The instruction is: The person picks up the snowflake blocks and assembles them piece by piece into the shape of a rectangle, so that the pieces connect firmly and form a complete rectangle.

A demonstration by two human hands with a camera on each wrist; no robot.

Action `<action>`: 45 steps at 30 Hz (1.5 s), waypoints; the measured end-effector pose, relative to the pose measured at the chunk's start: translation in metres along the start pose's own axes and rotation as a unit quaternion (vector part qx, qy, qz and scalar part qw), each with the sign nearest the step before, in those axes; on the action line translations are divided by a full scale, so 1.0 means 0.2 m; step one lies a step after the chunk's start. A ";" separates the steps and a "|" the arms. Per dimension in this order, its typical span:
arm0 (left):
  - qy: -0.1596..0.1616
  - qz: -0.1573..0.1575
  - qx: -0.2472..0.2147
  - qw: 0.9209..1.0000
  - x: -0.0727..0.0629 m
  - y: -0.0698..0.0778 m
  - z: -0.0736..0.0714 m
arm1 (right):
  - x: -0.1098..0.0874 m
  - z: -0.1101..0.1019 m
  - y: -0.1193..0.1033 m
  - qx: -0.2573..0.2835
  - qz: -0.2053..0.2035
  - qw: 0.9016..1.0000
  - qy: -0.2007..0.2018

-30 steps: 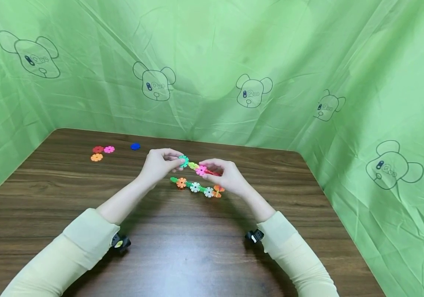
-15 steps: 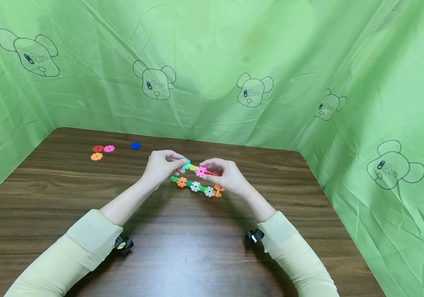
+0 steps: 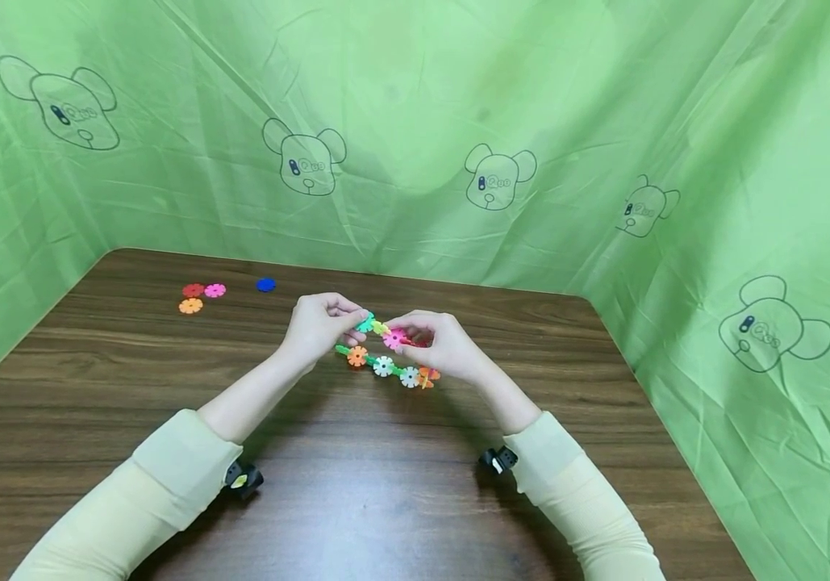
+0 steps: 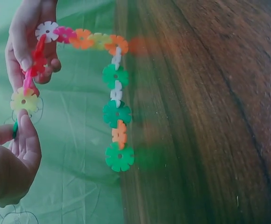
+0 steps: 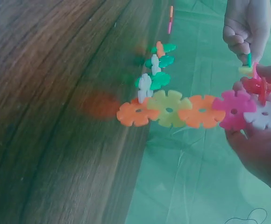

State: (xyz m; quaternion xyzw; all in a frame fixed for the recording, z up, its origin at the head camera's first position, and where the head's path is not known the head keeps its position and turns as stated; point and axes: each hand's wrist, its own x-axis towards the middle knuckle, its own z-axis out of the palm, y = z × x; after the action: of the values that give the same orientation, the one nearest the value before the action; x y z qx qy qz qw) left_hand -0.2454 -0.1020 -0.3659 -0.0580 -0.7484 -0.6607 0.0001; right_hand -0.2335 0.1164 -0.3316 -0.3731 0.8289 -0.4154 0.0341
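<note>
A chain of flower-shaped plastic discs joined edge to edge hangs between my hands, its green, orange and white part (image 3: 383, 366) lying lower, nearer me. My left hand (image 3: 316, 331) pinches a green disc (image 3: 365, 323) between thumb and fingers. That disc meets the yellow disc (image 4: 24, 101) at the chain's end; whether it is slotted in, I cannot tell. With thumb and fingers, my right hand (image 3: 444, 343) holds the chain by the pink disc (image 3: 394, 338) and the red disc (image 4: 39, 64). A white disc (image 5: 265, 114) lies against the right palm.
Loose discs lie at the far left of the brown wooden table (image 3: 364, 468): red (image 3: 193, 290), pink (image 3: 215, 290), orange (image 3: 190, 306) and, further right, blue (image 3: 265, 285). A green cloth (image 3: 400, 226) hangs behind the table and along its sides.
My left hand has shifted slightly right and down with the green disc, which has tilted and come closer to the yellow disc. The right hand has hardly moved.
</note>
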 end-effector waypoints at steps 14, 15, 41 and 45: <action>-0.025 -0.014 -0.016 0.999 0.00 -0.02 0.01 | 0.03 0.04 0.12 0.035 0.055 0.997 0.032; -0.026 -0.014 -0.021 0.999 0.00 -0.02 0.01 | 0.03 0.05 0.14 0.033 0.055 0.997 0.040; -0.005 -0.005 -0.085 0.996 -0.05 -0.04 0.08 | 0.03 0.01 -0.01 0.040 0.046 0.996 0.061; -0.015 0.005 -0.040 0.999 -0.05 -0.06 0.07 | 0.03 0.02 0.06 0.024 0.028 0.998 0.048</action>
State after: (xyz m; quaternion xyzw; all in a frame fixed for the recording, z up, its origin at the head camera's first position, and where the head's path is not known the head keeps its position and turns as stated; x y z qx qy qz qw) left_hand -0.2358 -0.0908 -0.3797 -0.0719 -0.7209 -0.6892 -0.0105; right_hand -0.2433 0.1133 -0.3411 -0.3282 0.8297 -0.4513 0.0144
